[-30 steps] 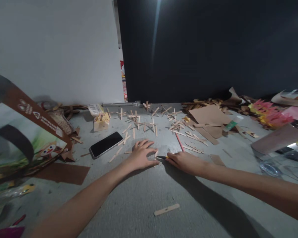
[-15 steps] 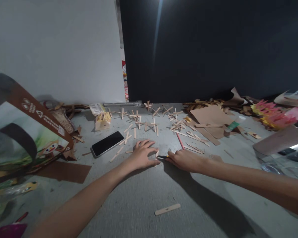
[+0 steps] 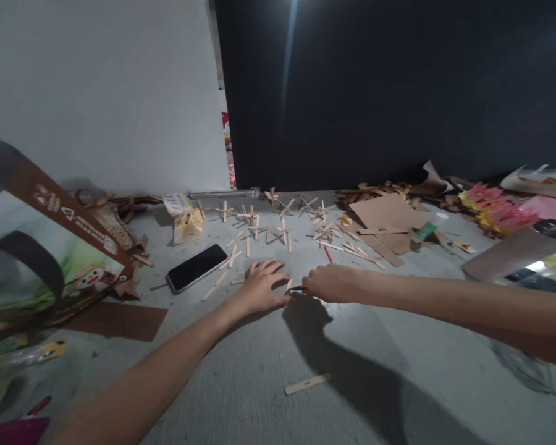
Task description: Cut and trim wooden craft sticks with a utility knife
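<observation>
My left hand [image 3: 263, 287] rests on the grey table. Its thumb and index finger pinch a short wooden craft stick [image 3: 289, 285] from either end, while the other fingers lie spread. From the right, my right hand [image 3: 327, 283] grips a slim black-and-yellow tool, apparently a craft knife [image 3: 298, 288]. Its dark tip touches or nearly touches the stick; the handle is hidden in my fist. Behind that hand lies a thin red stick [image 3: 328, 254], partly covered. Nearer to me, a single flat craft stick [image 3: 307, 384] lies with a dark mark at its middle.
Several crossed craft sticks [image 3: 285, 235] stand and lie farther back. A phone [image 3: 197, 268] is left of them. Cardboard sheets [image 3: 384, 216], a glue stick [image 3: 429, 230] and a cardboard tube [image 3: 509, 247] are on the right. A printed box [image 3: 88, 228] stands left, before upright panels [image 3: 375, 93].
My right hand has shifted slightly left, nearer to the left hand, and its forearm is raised, covering more of the red stick. The left hand keeps its pinch. The whole view has shifted slightly.
</observation>
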Demonstrator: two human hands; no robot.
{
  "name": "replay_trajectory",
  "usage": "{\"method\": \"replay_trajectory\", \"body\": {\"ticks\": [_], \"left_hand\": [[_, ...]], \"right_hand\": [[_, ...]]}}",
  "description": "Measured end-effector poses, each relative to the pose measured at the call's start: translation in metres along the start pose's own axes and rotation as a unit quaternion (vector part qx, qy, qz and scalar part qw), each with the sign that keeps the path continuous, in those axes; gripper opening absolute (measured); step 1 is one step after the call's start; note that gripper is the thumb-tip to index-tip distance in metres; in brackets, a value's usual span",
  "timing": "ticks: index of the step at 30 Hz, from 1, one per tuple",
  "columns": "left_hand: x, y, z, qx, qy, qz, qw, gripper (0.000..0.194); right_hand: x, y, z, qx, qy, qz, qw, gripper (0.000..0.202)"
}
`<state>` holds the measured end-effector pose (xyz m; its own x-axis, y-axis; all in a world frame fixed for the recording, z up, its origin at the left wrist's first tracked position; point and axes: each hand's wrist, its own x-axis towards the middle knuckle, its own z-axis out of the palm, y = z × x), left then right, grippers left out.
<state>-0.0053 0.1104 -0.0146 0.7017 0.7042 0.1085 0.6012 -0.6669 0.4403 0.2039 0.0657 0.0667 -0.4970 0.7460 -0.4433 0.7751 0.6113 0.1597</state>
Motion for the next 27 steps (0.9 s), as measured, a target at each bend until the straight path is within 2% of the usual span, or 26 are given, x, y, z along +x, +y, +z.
{"method": "replay_trajectory", "body": {"ticks": [6, 12, 16, 19, 27], "left_hand": [[0.000, 0.002, -0.004, -0.001, -0.004, -0.008, 1.000, 0.052], [-0.002, 0.007, -0.007, 0.004, 0.000, -0.021, 1.000, 0.049], [-0.005, 0.014, -0.010, -0.008, 0.002, -0.027, 1.000, 0.049], [-0.008, 0.016, -0.011, -0.021, 0.009, -0.032, 0.999, 0.055], [-0.006, 0.007, -0.011, -0.100, 0.032, -0.034, 0.994, 0.053]], "right_hand": [[-0.009, -0.002, 0.027, 0.078, 0.034, 0.052, 0.995, 0.037], [-0.007, -0.004, 0.047, 0.131, 0.088, 0.073, 0.985, 0.041], [-0.008, -0.010, 0.052, 0.152, 0.116, 0.101, 0.976, 0.040], [-0.010, -0.015, 0.052, 0.144, 0.126, 0.102, 0.976, 0.040], [0.000, -0.012, 0.058, 0.121, 0.158, 0.078, 0.977, 0.043]]}}
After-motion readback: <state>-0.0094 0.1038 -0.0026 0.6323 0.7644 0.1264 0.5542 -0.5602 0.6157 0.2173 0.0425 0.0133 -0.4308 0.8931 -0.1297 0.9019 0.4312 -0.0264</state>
